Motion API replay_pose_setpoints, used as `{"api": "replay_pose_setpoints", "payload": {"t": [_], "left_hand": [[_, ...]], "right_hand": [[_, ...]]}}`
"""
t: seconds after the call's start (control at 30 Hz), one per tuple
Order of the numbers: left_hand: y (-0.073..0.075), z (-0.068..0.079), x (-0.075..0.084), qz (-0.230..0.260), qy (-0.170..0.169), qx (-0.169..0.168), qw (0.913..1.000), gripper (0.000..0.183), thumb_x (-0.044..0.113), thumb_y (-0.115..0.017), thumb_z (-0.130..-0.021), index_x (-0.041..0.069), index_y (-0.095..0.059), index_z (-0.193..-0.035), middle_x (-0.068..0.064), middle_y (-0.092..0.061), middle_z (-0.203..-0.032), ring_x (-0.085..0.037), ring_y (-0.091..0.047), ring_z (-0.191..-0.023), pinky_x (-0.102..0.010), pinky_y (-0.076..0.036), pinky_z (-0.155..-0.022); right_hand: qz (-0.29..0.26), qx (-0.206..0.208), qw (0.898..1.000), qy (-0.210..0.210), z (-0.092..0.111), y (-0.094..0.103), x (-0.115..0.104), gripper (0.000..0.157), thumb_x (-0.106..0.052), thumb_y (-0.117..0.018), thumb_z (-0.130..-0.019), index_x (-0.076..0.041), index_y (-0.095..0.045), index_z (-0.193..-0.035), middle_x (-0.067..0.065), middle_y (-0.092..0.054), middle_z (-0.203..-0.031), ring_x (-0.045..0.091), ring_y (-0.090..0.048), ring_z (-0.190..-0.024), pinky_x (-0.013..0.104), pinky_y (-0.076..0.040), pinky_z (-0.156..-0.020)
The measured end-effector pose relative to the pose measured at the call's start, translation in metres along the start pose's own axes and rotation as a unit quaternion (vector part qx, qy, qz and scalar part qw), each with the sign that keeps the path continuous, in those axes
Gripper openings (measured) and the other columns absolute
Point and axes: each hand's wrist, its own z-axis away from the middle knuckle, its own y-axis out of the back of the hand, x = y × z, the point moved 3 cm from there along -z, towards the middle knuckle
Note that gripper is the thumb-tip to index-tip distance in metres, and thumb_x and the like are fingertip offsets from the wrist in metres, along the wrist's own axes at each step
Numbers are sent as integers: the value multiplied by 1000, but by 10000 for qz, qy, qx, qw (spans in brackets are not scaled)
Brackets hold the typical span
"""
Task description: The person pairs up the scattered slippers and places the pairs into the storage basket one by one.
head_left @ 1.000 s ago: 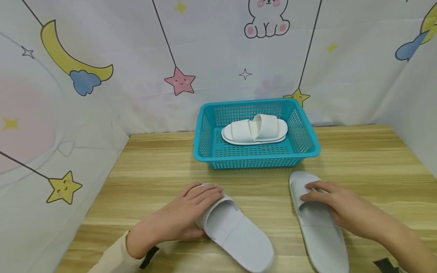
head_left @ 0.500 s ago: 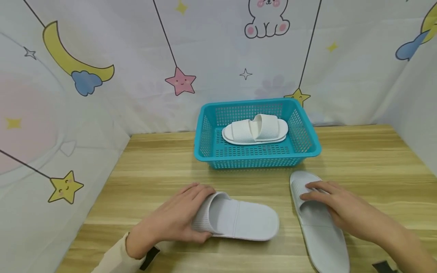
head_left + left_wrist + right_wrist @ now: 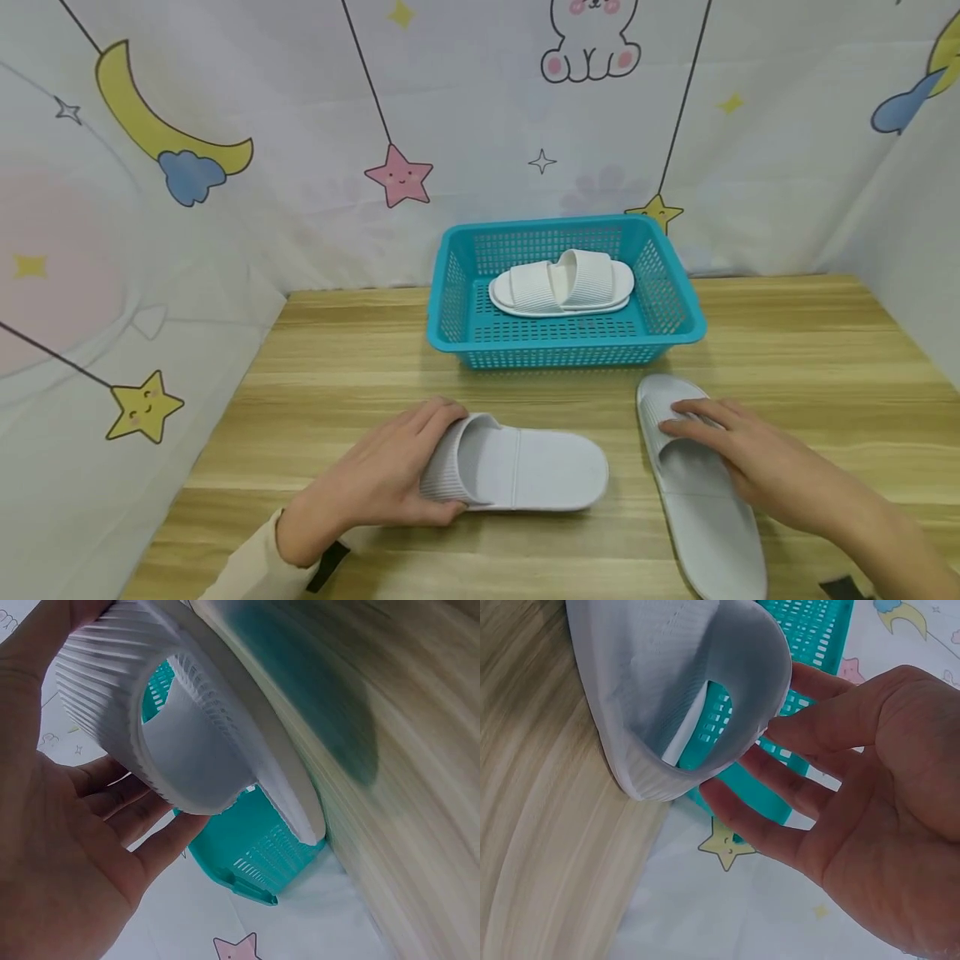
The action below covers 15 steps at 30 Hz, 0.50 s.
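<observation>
My left hand (image 3: 386,471) grips a light grey slide slipper (image 3: 558,468) by its ribbed strap, thumb on the near side and fingers over the far side. Its heel points right; whether the sole touches the table, I cannot tell. At right, another grey slipper (image 3: 708,529) lies on the table, toe toward the basket. My right hand (image 3: 765,458) rests extended fingers on that slipper's strap. The right wrist view shows the fingertips against the strap (image 3: 769,682), with the palm away from it. Inside the teal basket (image 3: 566,357) lie white slippers (image 3: 558,287) with two straps showing.
The basket stands at the back of the wooden table (image 3: 360,358), close to a white cloth backdrop (image 3: 480,100) printed with stars and a moon. Cloth also bounds the left and right sides. A dark band (image 3: 327,567) is on the left wrist.
My left hand has turned the left slipper from a slant to nearly crosswise, swinging its heel right and away from me. The right hand and its slipper stay put.
</observation>
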Motion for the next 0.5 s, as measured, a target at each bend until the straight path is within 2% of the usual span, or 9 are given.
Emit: {"api": "replay_pose_setpoints", "payload": {"t": [0.1,0.27,0.33,0.5], "left_hand": [[0,0,-1,-19,-1,-4,10000,85,56,-77,-67,15,-45,-134,7,-49,-126,-5,-51,-106,-31,-50,-88],[0,-1,-2,-83,-9,69,9999,86,58,-76,-67,15,-45,-135,7,-50,-125,-6,-51,-106,-30,-50,-88],[-1,0,-2,-108,-12,79,9999,86,59,-76,-68,15,-46,-135,7,-50,-126,-6,-51,-106,-31,-51,-87],[-1,1,-2,-100,-11,50,9999,86,59,-76,-68,14,-45,-135,6,-50,-127,-6,-51,-107,-32,-50,-88]], "right_hand": [[45,4,10000,45,0,2,1,74,16,-65,-73,-25,-57,-134,5,-54,-135,32,-53,-121,49,-51,-87],[217,177,9995,139,3,9,6,89,20,-61,-68,-27,-49,-142,6,-49,-141,30,-54,-120,41,-54,-78],[297,161,9993,173,3,10,8,97,22,-61,-64,-28,-45,-145,6,-45,-145,30,-53,-121,42,-53,-77],[478,-33,9982,350,4,8,9,119,26,-72,-48,-27,-40,-149,3,-32,-157,30,-49,-127,39,-52,-77]]}}
